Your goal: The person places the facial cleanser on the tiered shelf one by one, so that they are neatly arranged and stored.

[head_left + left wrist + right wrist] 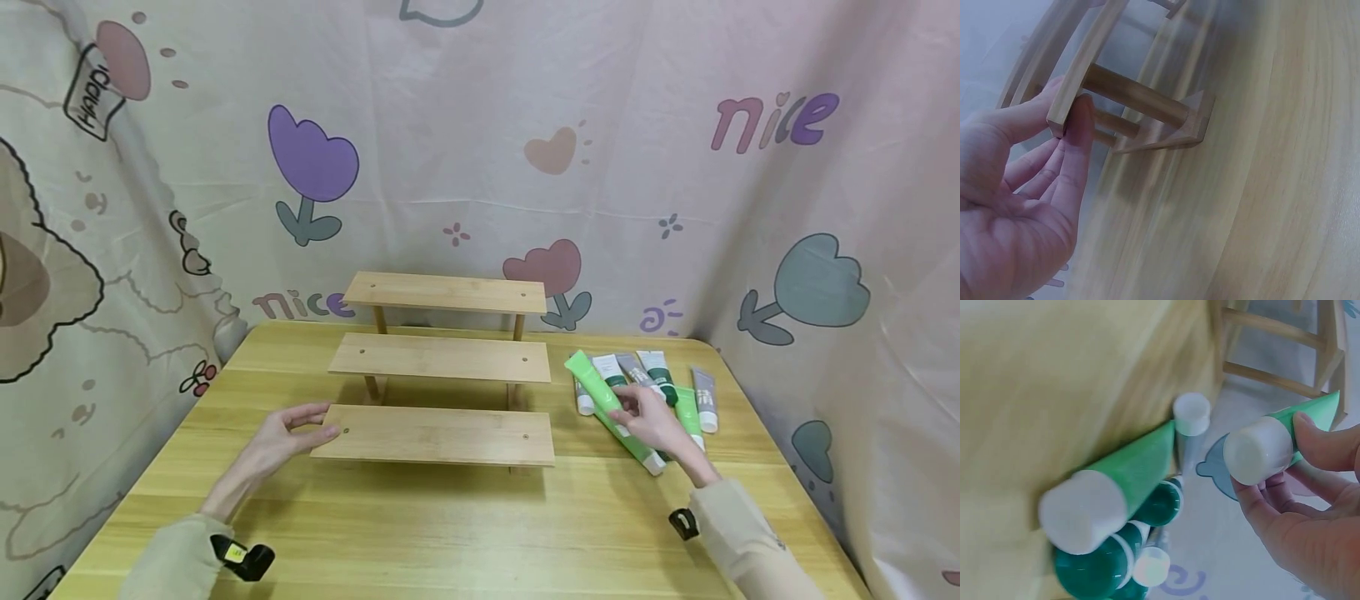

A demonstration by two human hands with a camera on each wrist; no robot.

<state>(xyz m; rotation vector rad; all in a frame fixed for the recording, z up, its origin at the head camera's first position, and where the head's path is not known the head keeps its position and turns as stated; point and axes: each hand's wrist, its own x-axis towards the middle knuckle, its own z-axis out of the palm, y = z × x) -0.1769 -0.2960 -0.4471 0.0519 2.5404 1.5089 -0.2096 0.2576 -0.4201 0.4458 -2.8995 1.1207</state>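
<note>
Head view: we see the right hand (654, 418) holding a green tube (597, 385) above other tubes (705, 400) on the right of the table (450, 533); a low swing could scatter them. The left hand (291, 432) reaches palm inward to the wooden rack (442, 437). Left wrist: we see its fingers pinching the front board's end; tugging could skew the rack. Right wrist: fingers nearly closed round the tube behind its white cap (1255, 453); a slack pinch could drop it.

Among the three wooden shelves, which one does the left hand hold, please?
The lowest shelf, at the front: the left hand grips its left end. The middle shelf and top shelf sit higher and farther back.
</note>
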